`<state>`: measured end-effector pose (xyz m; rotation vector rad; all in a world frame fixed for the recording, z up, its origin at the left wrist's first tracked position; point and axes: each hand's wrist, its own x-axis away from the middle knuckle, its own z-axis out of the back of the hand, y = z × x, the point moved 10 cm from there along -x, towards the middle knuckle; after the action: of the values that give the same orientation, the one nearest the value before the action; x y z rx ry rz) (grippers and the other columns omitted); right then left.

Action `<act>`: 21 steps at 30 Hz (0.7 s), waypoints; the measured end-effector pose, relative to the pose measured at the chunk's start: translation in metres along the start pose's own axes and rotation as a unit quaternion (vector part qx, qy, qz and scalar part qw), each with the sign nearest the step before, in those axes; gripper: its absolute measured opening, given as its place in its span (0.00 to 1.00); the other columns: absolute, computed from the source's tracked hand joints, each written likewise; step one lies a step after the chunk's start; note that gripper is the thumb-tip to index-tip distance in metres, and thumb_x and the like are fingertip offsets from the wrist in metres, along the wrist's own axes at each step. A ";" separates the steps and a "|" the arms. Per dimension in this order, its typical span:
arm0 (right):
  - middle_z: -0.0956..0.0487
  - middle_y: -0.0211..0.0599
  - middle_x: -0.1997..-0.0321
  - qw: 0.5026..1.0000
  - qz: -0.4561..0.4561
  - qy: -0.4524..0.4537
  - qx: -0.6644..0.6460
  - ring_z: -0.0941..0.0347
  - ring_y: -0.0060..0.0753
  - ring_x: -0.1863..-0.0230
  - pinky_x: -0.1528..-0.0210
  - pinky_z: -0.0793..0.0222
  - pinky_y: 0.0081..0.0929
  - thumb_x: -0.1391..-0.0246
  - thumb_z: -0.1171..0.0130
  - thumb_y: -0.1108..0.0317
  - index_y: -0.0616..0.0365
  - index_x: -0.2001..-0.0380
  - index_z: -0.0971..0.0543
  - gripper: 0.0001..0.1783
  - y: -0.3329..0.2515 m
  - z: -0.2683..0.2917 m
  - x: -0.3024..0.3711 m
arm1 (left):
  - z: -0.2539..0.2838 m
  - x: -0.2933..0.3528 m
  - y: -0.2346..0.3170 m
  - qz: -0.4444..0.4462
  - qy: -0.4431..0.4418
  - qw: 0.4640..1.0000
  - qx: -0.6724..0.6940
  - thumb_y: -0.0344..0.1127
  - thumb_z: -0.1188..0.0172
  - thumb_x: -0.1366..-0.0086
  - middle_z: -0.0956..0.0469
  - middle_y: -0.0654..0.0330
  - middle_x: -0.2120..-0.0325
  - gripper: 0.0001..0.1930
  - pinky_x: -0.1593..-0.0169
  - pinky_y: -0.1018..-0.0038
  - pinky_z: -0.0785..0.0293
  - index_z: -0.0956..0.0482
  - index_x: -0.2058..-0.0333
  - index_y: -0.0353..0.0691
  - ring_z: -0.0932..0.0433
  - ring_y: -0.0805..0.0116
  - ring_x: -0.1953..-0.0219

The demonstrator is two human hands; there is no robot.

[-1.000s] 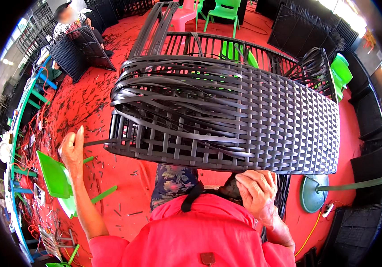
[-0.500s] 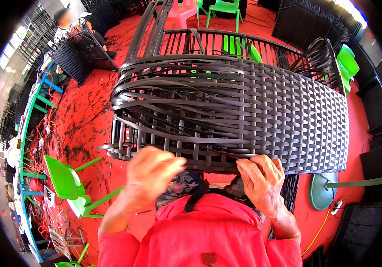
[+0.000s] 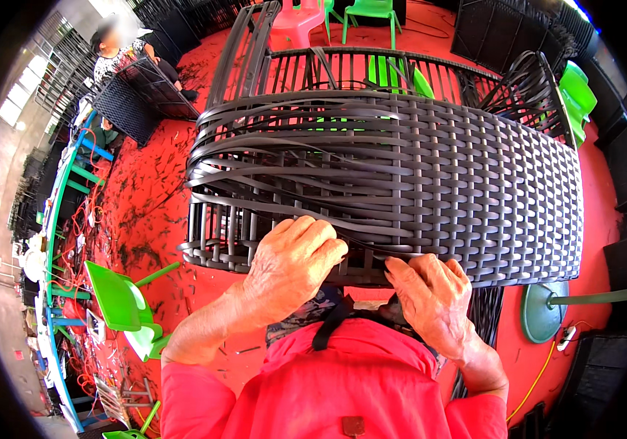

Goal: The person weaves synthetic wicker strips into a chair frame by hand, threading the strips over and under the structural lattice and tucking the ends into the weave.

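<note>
A dark, half-woven wicker panel (image 3: 489,190) on a frame lies across in front of me. Its right part is tightly woven, while loose flat black strips (image 3: 291,175) sweep over the bare uprights on the left. My left hand (image 3: 295,256) is closed at the near edge, fingers curled in against the frame by a thin black strip, its fingertips partly hidden. Just to its right, my right hand (image 3: 430,293) pinches the strip at the near edge of the weave, thumb and fingers pressed together. The strip runs between both hands.
Green plastic chairs stand at the left (image 3: 116,300), right (image 3: 576,99) and back. A red chair (image 3: 299,25) is beyond the frame. A round green base with a pole (image 3: 544,311) stands at right. Another person (image 3: 119,55) sits far left by woven panels. Scraps litter the red floor (image 3: 145,183).
My left hand has come right and forward, from beside the panel's near left edge to close by my right hand. The right hand stays nearly in place. The view has shifted slightly.
</note>
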<state>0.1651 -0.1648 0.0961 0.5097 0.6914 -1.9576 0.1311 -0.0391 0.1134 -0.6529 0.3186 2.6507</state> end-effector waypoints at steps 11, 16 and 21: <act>0.40 0.25 0.75 0.996 0.002 -0.053 0.065 0.37 0.24 0.74 0.68 0.46 0.29 0.58 0.32 0.57 0.50 0.55 0.20 0.24 -0.011 -0.008 0.005 | 0.004 0.019 0.020 -0.050 0.034 0.995 -0.081 0.32 0.37 0.56 0.25 0.61 0.66 0.17 0.61 0.68 0.30 0.21 0.64 0.38 0.24 0.63 0.64; 0.39 0.25 0.74 0.998 0.015 -0.026 0.054 0.37 0.25 0.73 0.67 0.48 0.29 0.60 0.30 0.58 0.51 0.53 0.20 0.27 -0.013 -0.008 0.010 | 0.021 0.062 -0.011 0.114 0.104 0.977 -0.147 0.28 0.32 0.53 0.24 0.60 0.59 0.21 0.53 0.64 0.32 0.20 0.56 0.39 0.25 0.58 0.55; 0.39 0.25 0.75 0.999 0.029 -0.023 0.037 0.36 0.24 0.75 0.67 0.47 0.28 0.58 0.31 0.59 0.54 0.55 0.20 0.25 -0.021 -0.017 -0.006 | 0.022 0.062 -0.021 0.147 0.102 0.974 -0.140 0.28 0.34 0.50 0.25 0.60 0.59 0.19 0.57 0.66 0.34 0.21 0.57 0.39 0.26 0.61 0.57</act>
<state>0.1498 -0.1424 0.0923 0.5236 0.5709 -1.9398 0.0805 0.0062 0.0999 -1.0453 0.1025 2.9468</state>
